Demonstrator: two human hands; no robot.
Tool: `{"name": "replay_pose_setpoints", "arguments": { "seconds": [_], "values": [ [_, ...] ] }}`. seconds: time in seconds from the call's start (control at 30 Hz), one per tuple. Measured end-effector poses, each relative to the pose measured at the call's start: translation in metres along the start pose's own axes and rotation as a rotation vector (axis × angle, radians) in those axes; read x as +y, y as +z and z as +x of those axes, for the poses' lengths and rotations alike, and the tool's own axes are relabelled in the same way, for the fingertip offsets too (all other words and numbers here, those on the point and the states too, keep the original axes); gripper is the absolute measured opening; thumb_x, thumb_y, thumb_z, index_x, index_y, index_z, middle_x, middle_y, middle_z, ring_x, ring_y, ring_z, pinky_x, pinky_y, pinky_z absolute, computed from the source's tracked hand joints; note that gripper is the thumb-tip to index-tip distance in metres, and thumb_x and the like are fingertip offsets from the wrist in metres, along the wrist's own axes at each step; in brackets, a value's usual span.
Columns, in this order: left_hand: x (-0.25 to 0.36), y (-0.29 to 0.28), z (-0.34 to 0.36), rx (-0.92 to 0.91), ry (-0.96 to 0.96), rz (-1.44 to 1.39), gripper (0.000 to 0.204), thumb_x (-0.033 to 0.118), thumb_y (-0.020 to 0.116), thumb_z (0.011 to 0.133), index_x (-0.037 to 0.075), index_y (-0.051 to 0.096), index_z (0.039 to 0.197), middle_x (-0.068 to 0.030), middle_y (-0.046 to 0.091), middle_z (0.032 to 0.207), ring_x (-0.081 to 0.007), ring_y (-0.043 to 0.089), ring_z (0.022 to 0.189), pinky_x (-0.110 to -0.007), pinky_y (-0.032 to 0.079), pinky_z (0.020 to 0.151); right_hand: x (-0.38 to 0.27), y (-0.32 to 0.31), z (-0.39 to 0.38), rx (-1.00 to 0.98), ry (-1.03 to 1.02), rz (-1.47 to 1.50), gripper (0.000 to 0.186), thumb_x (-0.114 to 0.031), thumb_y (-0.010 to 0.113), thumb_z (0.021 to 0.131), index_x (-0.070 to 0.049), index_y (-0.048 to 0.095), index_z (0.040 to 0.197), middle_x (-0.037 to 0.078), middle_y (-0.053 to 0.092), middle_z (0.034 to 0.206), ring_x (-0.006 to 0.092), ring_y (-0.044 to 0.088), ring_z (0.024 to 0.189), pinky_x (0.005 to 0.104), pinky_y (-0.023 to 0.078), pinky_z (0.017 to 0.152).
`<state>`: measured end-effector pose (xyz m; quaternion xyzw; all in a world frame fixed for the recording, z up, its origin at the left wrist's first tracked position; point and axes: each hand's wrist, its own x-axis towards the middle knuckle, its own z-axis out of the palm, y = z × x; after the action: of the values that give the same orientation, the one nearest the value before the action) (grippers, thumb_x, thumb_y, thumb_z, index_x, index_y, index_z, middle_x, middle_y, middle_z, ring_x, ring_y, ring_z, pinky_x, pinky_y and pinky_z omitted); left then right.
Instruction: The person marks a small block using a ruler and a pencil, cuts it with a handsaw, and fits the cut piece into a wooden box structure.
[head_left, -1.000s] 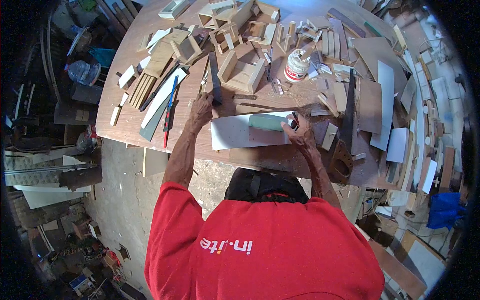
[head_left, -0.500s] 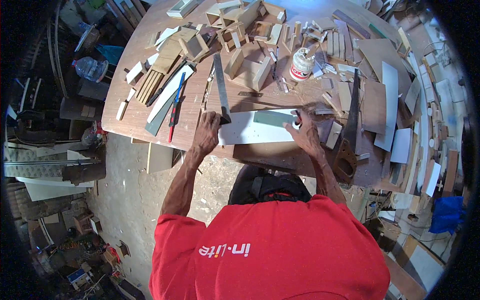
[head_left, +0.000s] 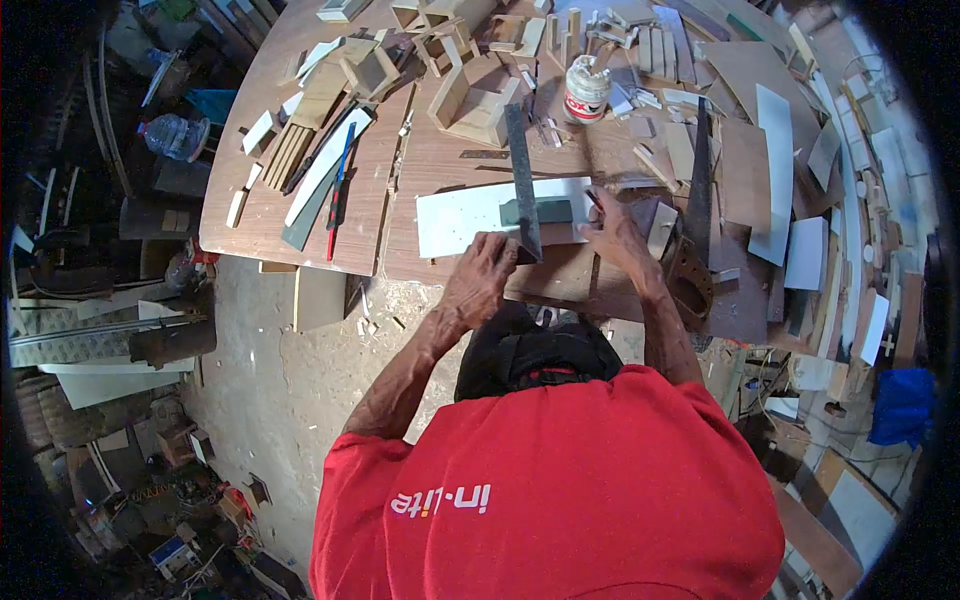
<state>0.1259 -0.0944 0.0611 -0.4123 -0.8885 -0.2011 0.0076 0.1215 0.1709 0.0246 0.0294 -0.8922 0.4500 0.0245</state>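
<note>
A white board (head_left: 460,215) lies on the workbench near its front edge, with a flat grey-green piece (head_left: 556,208) on top. My left hand (head_left: 482,268) is closed on the handle end of a try square (head_left: 522,170) at the board's near edge. The square's metal blade crosses the board and the grey-green piece, pointing away from me. At the board's right end, my right hand (head_left: 618,238) pinches a slim, dark pencil-like stick (head_left: 596,202); its fingers touch or nearly touch the board.
Small wooden frames (head_left: 475,105) and offcuts crowd the far side. A white jar (head_left: 586,92) holds sticks. On the right, a handsaw (head_left: 697,200) lies beside loose panels (head_left: 772,175). A blue-and-red tool (head_left: 338,195) and long strips (head_left: 318,185) lie left.
My left hand has moved right with the try square, from the board's left end to over the grey-green piece. The board has shifted slightly left in view. My right hand stays at its right end.
</note>
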Motion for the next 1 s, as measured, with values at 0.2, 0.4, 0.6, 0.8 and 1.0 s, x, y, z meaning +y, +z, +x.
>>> {"name": "replay_pose_setpoints", "arguments": {
  "seconds": [0.2,0.4,0.6,0.8,1.0],
  "values": [
    [0.032,0.031,0.009,-0.01,-0.035,-0.042,0.047,0.006,0.058,0.077,-0.008,0.045,0.12,-0.0209,0.046,0.105,-0.0365,0.045,0.098,-0.044,0.041,0.09,0.001,0.019,-0.057,-0.167,0.553,0.583,0.019,-0.021,0.065,0.09,-0.002,0.062,0.09,0.0,0.055,0.069,0.0109,0.053,0.065,0.0278,0.043,0.061],
    [0.054,0.038,0.013,-0.174,-0.005,-0.105,0.051,0.009,0.061,0.074,-0.008,0.05,0.121,-0.0237,0.048,0.12,-0.0407,0.046,0.109,-0.047,0.041,0.094,0.014,0.064,-0.088,0.168,0.334,0.491,0.024,-0.023,0.062,0.091,-0.004,0.059,0.077,0.0,0.052,0.063,0.01,0.049,0.058,0.0314,0.04,0.052],
    [0.034,0.025,0.027,-0.008,-0.083,-0.249,0.045,0.011,0.065,0.079,-0.001,0.052,0.121,-0.0178,0.05,0.122,-0.0388,0.047,0.111,-0.048,0.04,0.096,0.007,0.032,-0.106,0.085,0.648,0.659,0.022,-0.024,0.058,0.093,-0.004,0.064,0.088,0.0,0.055,0.069,0.0128,0.053,0.065,0.0279,0.041,0.059],
    [-0.018,0.054,0.046,0.132,-0.179,-0.04,0.06,0.009,0.065,0.075,0.001,0.043,0.131,-0.0225,0.047,0.129,-0.0385,0.045,0.119,-0.049,0.033,0.107,0.011,0.047,-0.102,0.058,0.576,0.641,0.024,-0.03,0.062,0.092,-0.008,0.063,0.083,-0.007,0.054,0.077,0.0055,0.047,0.07,0.026,0.042,0.064],
    [-0.013,0.063,0.055,0.128,-0.196,-0.134,0.056,0.002,0.052,0.074,-0.004,0.042,0.13,-0.0245,0.045,0.131,-0.0408,0.041,0.125,-0.052,0.03,0.107,0.01,0.071,-0.09,0.156,0.583,0.784,0.024,-0.028,0.064,0.091,-0.008,0.066,0.078,-0.005,0.058,0.071,0.006,0.051,0.063,0.0273,0.043,0.06]
  ]
}}
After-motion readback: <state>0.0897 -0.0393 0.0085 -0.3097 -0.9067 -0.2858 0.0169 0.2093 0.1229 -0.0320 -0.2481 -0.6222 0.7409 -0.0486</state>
